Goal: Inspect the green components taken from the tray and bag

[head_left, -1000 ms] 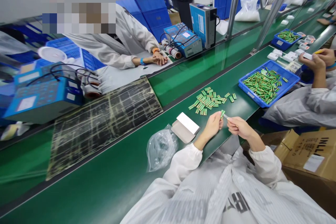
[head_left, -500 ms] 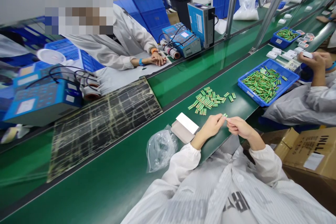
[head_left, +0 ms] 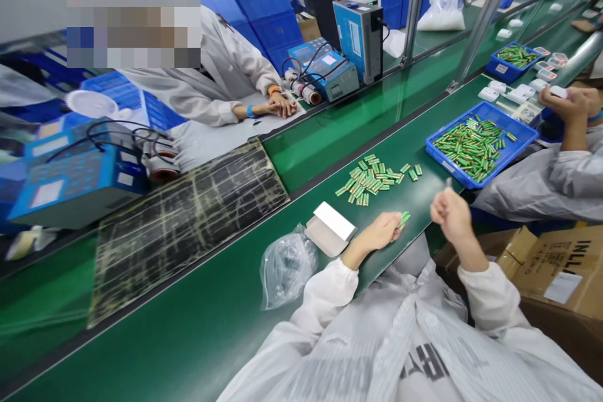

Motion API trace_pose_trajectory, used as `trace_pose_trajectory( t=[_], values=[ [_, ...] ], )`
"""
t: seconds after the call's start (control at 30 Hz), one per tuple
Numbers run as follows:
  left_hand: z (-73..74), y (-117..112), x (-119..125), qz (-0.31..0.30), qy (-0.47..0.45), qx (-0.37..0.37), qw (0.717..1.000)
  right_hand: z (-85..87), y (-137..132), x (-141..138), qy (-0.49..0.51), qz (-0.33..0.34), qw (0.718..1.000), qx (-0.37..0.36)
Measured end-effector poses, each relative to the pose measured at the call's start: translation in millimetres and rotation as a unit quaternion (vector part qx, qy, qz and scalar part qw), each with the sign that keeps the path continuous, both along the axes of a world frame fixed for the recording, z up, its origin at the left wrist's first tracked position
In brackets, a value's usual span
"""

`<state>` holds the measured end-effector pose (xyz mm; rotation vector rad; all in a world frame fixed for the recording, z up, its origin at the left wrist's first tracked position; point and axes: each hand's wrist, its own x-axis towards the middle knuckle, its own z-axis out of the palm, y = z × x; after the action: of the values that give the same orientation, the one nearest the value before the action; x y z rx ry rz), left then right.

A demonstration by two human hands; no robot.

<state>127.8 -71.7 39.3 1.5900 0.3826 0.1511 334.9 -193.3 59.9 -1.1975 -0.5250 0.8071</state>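
Observation:
My left hand (head_left: 382,231) rests low on the green belt (head_left: 198,314) and is closed on small green batteries (head_left: 404,219), which stick out past its fingers. My right hand (head_left: 450,213) is raised to the right of it, pinched on a small pale strip that shows above the fingers. A loose heap of green batteries (head_left: 374,178) lies on the belt just beyond both hands. A white-and-grey folded card box (head_left: 331,228) sits left of my left hand, with a crumpled clear plastic bag (head_left: 287,264) beside it.
A blue tray of green batteries (head_left: 479,143) stands at the right, next to a co-worker's hands (head_left: 565,103). Another person's arms (head_left: 264,107) rest across the belt. Blue test units (head_left: 75,169) (head_left: 330,72), a dark mat (head_left: 188,213) and cardboard boxes (head_left: 556,270) surround the line.
My hands were together at the batteries; now my right hand has pulled away up and to the right with the pale strip, and my left hand has sunk slightly with the batteries.

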Motion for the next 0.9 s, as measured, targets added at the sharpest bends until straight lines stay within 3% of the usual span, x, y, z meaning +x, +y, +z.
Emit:
trace_pose_trajectory(
  t=[0.07,0.17,0.3,0.47,0.57,0.63,0.7,0.77,0.9],
  values=[
    [2.1,-0.9,17.6,-0.023,-0.004,0.054,0.998,-16.1,3.8,-28.4,-0.056,0.040,0.996,-0.056],
    [9.2,-2.1,37.1,-0.068,-0.017,0.130,0.989,-32.7,6.4,-46.8,-0.079,0.009,0.991,-0.104],
    [10.1,-6.5,44.5,-0.099,-0.042,0.097,0.989,-34.8,4.9,-40.6,-0.011,-0.044,0.997,-0.067],
    [-7.6,-16.6,47.0,-0.008,-0.088,0.030,0.996,-35.0,6.7,-42.6,0.033,-0.091,0.995,-0.031],
    [-18.7,-19.8,46.6,0.071,-0.069,0.005,0.995,-29.8,7.9,-15.5,-0.090,-0.125,0.985,-0.083],
    [-24.9,-20.4,43.9,0.104,-0.053,-0.023,0.993,-16.4,11.8,28.1,-0.272,-0.218,0.927,-0.140],
    [-30.6,-21.1,40.3,0.114,-0.043,-0.049,0.991,2.7,20.8,84.2,-0.471,-0.320,0.796,-0.204],
    [-36.0,-22.8,37.2,0.113,-0.038,-0.072,0.990,20.1,34.0,138.1,-0.505,-0.338,0.762,-0.223],
    [-45.4,-27.5,33.4,0.114,-0.031,-0.106,0.987,28.2,57.1,202.6,-0.566,-0.229,0.705,-0.361]
  ],
)
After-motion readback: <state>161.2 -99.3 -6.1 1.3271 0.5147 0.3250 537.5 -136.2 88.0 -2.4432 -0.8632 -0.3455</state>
